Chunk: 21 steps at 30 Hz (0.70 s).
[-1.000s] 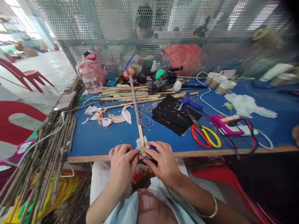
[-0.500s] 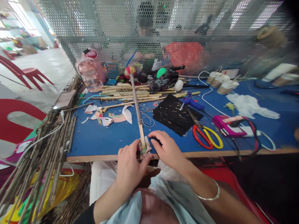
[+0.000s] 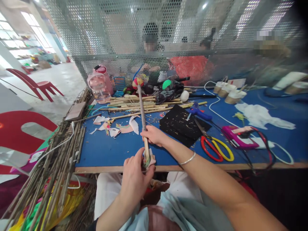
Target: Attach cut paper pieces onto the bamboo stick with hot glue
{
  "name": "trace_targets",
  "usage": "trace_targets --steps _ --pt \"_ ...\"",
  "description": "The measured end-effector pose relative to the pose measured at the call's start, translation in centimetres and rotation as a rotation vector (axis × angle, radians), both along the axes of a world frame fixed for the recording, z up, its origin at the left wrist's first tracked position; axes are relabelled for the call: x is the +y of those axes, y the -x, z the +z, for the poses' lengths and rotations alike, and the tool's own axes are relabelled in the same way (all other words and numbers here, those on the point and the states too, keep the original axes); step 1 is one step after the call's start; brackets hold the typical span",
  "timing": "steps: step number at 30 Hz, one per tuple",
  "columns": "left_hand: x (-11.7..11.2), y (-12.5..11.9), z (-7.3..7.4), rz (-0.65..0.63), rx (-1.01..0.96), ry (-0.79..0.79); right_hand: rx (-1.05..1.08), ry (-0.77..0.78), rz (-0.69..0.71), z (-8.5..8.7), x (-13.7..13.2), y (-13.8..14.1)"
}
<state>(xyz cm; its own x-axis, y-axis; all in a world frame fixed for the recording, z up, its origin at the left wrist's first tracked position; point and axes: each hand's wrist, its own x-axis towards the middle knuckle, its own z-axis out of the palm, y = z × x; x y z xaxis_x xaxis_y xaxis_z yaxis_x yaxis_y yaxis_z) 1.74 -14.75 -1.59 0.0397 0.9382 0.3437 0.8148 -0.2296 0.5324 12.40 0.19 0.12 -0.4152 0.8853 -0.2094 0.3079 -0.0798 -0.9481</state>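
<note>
A long thin bamboo stick lies away from me across the blue table, with a red and yellow ball on its far tip. My left hand is closed round the stick's near end, where a scrap of white paper wraps it, at the table's front edge. My right hand grips the same stick a little farther up its shaft. A silver bangle sits on my right wrist.
Red and yellow scissors, a black cloth, a blue glue gun, a pink tool with cables, paper scraps, more sticks and a pink jug lie on the table. Twig bundles lean left. People sit behind the mesh screen.
My right hand left the wrapped near end and moved up the stick to grip its shaft. My left hand stayed on the wrapped end. The view tilted up slightly.
</note>
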Motion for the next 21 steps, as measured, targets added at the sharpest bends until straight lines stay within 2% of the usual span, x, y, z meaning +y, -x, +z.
trace_targets --steps 3,8,13,16,18,21 --pt "-0.4 0.4 -0.1 0.03 -0.185 0.013 0.144 0.023 -0.042 0.6 -1.3 0.1" --pt "-0.3 1.2 -0.3 0.144 -0.502 0.029 0.233 -0.098 -0.13 1.7 -2.4 0.2" --pt "-0.1 2.5 -0.1 0.157 -0.598 0.07 0.323 -0.098 -0.289 2.5 -2.2 0.7" --pt "-0.1 3.7 -0.1 0.261 -0.646 0.008 0.354 -0.069 -0.364 2.9 -1.7 1.0" --pt "0.1 4.6 0.0 0.294 -0.627 0.046 0.368 -0.05 -0.389 2.9 -1.3 1.2" --pt "0.5 5.1 0.4 0.204 -0.676 0.177 0.386 -0.02 -0.393 2.7 -1.2 1.6"
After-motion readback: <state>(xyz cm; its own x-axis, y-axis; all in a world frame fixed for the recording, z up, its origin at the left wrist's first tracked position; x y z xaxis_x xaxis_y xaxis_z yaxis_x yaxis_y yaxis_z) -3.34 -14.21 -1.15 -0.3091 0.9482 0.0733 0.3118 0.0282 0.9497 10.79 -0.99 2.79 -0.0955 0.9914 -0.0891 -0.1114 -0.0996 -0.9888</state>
